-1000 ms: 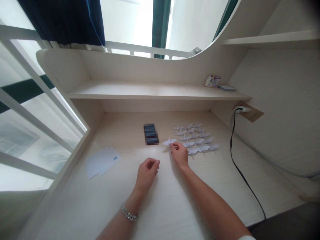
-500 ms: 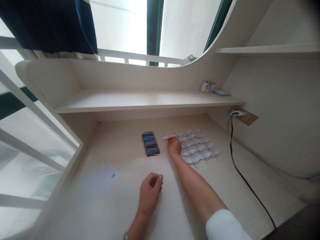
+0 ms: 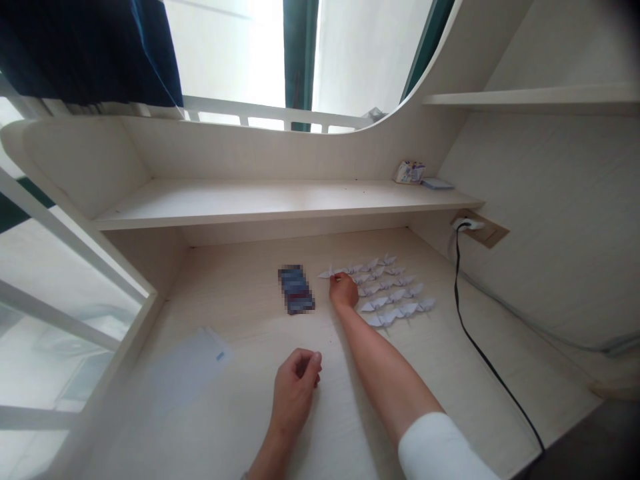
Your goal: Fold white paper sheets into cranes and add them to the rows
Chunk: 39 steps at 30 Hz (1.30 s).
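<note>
Several white folded paper cranes (image 3: pixel 383 289) lie in slanting rows on the pale desk. At the far left end of the back row, my right hand (image 3: pixel 344 291) is closed, its fingertips pinching a paper crane (image 3: pixel 326 274) at the desk surface. My fingers hide part of that crane. Nearer to me, my left hand (image 3: pixel 296 383) hovers low over the desk with its fingers curled in and thumb against them; nothing shows in it. A dark blurred rectangular object (image 3: pixel 297 289) lies left of my right hand.
White paper sheets (image 3: pixel 187 370) with a small blue mark lie at the left. A black cable (image 3: pixel 473 333) runs from a wall socket (image 3: pixel 483 227) down the right side. On the raised shelf (image 3: pixel 250 197) at the back are a small printed packet (image 3: pixel 410 172) and a flat pad (image 3: pixel 437 183).
The whole view has shifted slightly, so everything appears a little further left. My right hand stays at the same crane, and my left hand keeps its curled pose.
</note>
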Available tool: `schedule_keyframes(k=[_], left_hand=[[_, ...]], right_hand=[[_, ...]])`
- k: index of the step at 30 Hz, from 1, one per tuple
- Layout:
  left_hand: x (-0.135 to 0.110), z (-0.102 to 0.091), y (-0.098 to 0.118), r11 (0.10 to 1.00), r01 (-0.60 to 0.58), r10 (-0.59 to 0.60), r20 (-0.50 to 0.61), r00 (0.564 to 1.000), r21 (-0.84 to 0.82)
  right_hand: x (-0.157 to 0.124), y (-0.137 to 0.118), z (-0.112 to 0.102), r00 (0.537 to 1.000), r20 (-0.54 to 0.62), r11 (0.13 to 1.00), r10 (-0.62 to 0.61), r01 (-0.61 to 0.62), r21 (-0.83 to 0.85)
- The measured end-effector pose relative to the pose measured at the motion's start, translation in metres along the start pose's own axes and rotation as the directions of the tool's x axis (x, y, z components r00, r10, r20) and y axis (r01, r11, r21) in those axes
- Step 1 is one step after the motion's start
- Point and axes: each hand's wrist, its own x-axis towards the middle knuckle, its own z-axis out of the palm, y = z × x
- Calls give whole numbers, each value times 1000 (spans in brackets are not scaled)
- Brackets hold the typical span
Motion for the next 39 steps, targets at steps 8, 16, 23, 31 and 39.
schedule_keyframes(k=[8,16,23,31,39], left_hand=[[0,0,0,1000,4,-4,4,1000,7],[0,-1,-3,1000,2,-2,-12,1000,1],[1,-1,-3,1000,-1,1,-3,1000,-9],[0,0,-3,999,-25,26,-32,999,36],[5,-11,-11,984,-75,114,-251,961,160]], right_hand=[[0,0,1,1000,3,1000,6,-6,-12],[-1,-1,1,1000,9,1000,9,-9,-6],[-2,1,0,1000,-6,999,2,-1,44],[-27,13,-9,993,9,968,-121,116,224],[-93,58,-51,935,150,864,-323,226,450]])
